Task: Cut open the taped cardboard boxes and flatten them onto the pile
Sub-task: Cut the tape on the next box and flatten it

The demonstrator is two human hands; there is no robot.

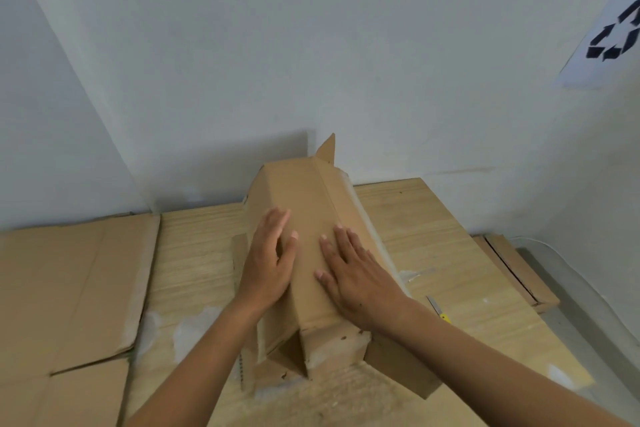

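Both the left hand (268, 262) and the right hand (353, 274) press flat, fingers straight (holding nothing), on the half-collapsed cardboard box (304, 198) on the table (433, 229).

Table (415, 218): light wood-grain top, pushed into the room's corner.
Walls (242, 45): plain pale grey, meeting in a corner at the left.
Sign (609, 31): white sheet with a black recycling symbol, on the right wall, partly cut off by the frame edge.
Tape scrap (417, 273): clear, crumpled, lying on the table.
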